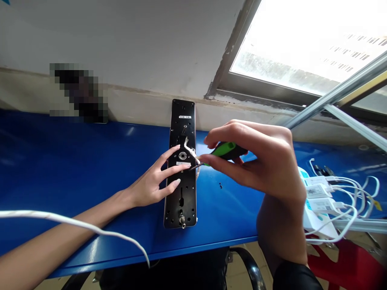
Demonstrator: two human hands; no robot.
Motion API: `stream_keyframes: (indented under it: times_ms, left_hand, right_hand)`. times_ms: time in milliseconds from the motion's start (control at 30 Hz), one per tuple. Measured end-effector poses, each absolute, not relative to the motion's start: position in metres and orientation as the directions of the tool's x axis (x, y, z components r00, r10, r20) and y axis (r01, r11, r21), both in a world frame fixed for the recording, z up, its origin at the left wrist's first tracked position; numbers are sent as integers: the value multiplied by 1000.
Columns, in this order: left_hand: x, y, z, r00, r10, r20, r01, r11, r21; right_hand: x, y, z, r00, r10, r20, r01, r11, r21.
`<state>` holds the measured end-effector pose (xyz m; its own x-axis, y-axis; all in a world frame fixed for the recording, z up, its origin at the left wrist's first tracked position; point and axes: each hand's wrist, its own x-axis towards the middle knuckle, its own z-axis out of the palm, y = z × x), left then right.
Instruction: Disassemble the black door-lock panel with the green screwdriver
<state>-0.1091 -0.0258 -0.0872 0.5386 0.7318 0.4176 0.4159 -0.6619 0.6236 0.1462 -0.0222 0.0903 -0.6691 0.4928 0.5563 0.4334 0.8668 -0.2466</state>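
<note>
A long black metal panel (188, 197) lies on the blue table, with a label near its far end, several screw holes and a metal post (182, 220) at the near end. Across its middle rest the spread fingers of my left hand (154, 179). My right hand (260, 157) grips a green and black screwdriver (225, 150), tilted so its tip meets the panel beside my left fingertip. A white cable (190, 149) comes out of the panel and runs over its right edge. A few tiny black screws (220, 185) lie to the right of the panel.
White chargers (320, 193) with looping white cords stand on a power strip at the right. Another white cable (75, 222) hangs across the lower left, above my left forearm. A red stool (347, 262) is below the table's right end. A window frame (266, 90) borders the back wall.
</note>
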Motion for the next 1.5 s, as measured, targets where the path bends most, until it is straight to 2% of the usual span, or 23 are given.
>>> stream_keyframes:
  times_ms: [167,333,500,633,800,967,1100,1267,1400,1500]
  left_hand:
    - [-109,-25,-87,545,725,421,425,-672,607]
    - [-109,-26,-87,549,733,402,431,-660,615]
    - [-110,-25,-87,555,732,396,430,-660,616]
    - [-110,-25,-86,554,735,391,445,-658,607]
    - [-110,-25,-88,553,727,408,436,-669,601]
    - [-110,-24,-89,551,726,410,447,-673,590]
    - [-110,-25,-87,558,729,397,450,-668,593]
    - [-110,-26,-84,562,728,393,462,-670,581]
    - [-110,-25,-85,559,735,384,457,-660,597]
    - [-110,-25,-86,556,725,406,443,-672,593]
  right_hand:
    - [144,-24,92,-684,520,511,414,854,-315]
    - [147,-22,93,-677,476,562,435,874,-216]
    - [146,-24,94,-671,539,509,440,842,-312]
    - [147,-24,94,-667,519,534,462,851,-250]
    - [149,-25,94,-677,550,489,436,835,-336]
    - [148,-24,96,-672,522,525,464,850,-251]
    - [148,-24,96,-683,554,476,446,832,-330]
    - [150,-23,93,-668,526,526,475,846,-242]
    - [148,-24,94,-658,577,484,481,816,-319]
    - [147,-25,95,-667,558,495,482,829,-284]
